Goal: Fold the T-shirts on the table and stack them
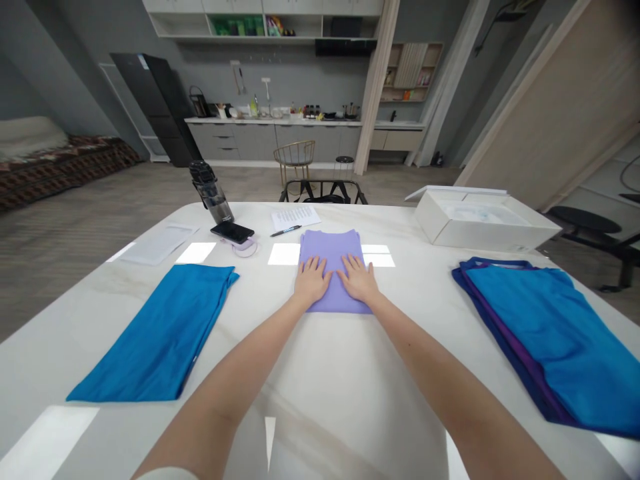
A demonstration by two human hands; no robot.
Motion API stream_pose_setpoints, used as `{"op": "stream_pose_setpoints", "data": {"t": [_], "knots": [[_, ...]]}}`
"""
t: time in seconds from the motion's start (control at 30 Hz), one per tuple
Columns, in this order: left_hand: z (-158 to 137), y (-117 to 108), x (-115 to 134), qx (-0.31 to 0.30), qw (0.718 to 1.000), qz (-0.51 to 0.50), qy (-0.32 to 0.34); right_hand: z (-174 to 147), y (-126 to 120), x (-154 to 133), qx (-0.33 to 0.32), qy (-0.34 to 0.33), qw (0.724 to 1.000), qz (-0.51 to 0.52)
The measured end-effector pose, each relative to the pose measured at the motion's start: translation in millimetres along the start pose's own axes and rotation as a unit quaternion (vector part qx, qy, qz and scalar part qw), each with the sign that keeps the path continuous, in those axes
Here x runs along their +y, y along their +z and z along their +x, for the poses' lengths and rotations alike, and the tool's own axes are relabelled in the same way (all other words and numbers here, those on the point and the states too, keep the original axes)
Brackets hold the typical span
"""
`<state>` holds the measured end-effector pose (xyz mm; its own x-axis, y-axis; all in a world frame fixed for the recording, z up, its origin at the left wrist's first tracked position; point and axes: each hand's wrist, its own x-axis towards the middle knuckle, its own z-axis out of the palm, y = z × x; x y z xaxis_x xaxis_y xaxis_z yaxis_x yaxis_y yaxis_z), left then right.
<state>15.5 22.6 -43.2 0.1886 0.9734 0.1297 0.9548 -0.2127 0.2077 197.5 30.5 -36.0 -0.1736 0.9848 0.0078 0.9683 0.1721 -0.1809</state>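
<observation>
A lavender garment (334,250), folded into a neat rectangle, lies flat on the white table in front of me. My left hand (313,280) rests palm down on its left half, fingers spread. On the right half my right hand (359,277) lies flat in the same way, fingers apart, thumb towards the left one. Neither hand grips the cloth. To the left lies a folded blue garment (160,333). At the right is a stack of garments (550,320), bright blue on top with purple and navy layers showing beneath.
An open white box (470,220) stands at the back right of the table (350,400). Along the far side are a dark water bottle (213,193), a phone (233,232), a pen (286,231) and a printed sheet (296,217). A pale flat packet (160,244) lies at the left.
</observation>
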Motion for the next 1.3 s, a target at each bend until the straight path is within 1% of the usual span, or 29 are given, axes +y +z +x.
{"op": "stream_pose_setpoints", "data": {"t": [0.07, 0.1, 0.2, 0.27, 0.3, 0.37, 0.43, 0.57, 0.83, 0.87, 0.93, 1.0, 1.03, 1.1, 1.17, 1.3], "knots": [[-8.4, -5.5, -1.9, 0.000, 1.000, 0.003, -0.008, -5.5, -4.8, 3.7, 0.000, 0.017, 1.000, -0.010], [-12.2, -8.5, -0.5, 0.007, 1.000, 0.008, 0.001, -8.3, -6.9, 2.2, 0.010, 0.015, 1.000, -0.016], [-22.8, -14.2, 10.1, 0.034, 0.998, 0.012, 0.060, -19.2, -7.5, -13.7, 0.045, -0.031, 0.998, -0.016], [-29.8, -13.4, 16.8, 0.015, 0.996, 0.003, 0.084, -28.3, -2.6, -26.4, 0.038, -0.063, 0.997, 0.004], [-33.4, -11.9, 18.6, 0.001, 0.997, 0.001, 0.083, -33.0, 0.6, -31.0, 0.026, -0.071, 0.997, 0.012], [-41.1, -8.3, 17.8, -0.016, 0.997, 0.003, 0.075, -41.9, 6.3, -34.8, 0.008, -0.074, 0.997, 0.012], [-49.4, -5.9, 12.2, -0.014, 0.998, 0.007, 0.068, -49.8, 8.8, -31.6, 0.001, -0.067, 0.998, -0.002], [-66.2, -8.6, -3.0, -0.027, 0.998, 0.007, 0.049, -64.4, 4.7, -15.0, -0.013, -0.044, 0.999, -0.017], [-99.9, -32.9, -21.6, -0.108, 0.994, 0.010, -0.008, -103.2, -8.8, 17.4, -0.049, 0.014, 0.998, -0.028], [-106.3, -36.8, -23.6, -0.105, 0.994, 0.010, -0.004, -109.7, -11.8, 19.4, -0.040, 0.019, 0.999, -0.027], [-119.4, -44.4, -26.4, -0.077, 0.997, 0.013, 0.023, -122.5, -19.0, 20.0, 0.000, 0.038, 0.999, -0.022], [-130.1, -51.6, -26.1, -0.036, 0.997, 0.025, 0.058, -132.9, -26.6, 16.2, 0.036, 0.081, 0.996, -0.008], [-133.6, -55.0, -24.6, -0.022, 0.997, 0.035, 0.072, -136.5, -30.2, 12.9, 0.040, 0.109, 0.993, 0.006], [-136.3, -61.0, -19.2, -0.016, 0.994, 0.062, 0.086, -139.8, -36.4, 5.2, 0.021, 0.159, 0.986, 0.036], [-134.8, -65.9, -12.1, -0.025, 0.992, 0.090, 0.084, -139.0, -41.2, -2.1, -0.018, 0.185, 0.981, 0.053], [-134.5, -74.5, -0.5, -0.038, 0.988, 0.126, 0.078, -138.6, -50.9, -8.3, -0.080, 0.184, 0.979, 0.046]]}}
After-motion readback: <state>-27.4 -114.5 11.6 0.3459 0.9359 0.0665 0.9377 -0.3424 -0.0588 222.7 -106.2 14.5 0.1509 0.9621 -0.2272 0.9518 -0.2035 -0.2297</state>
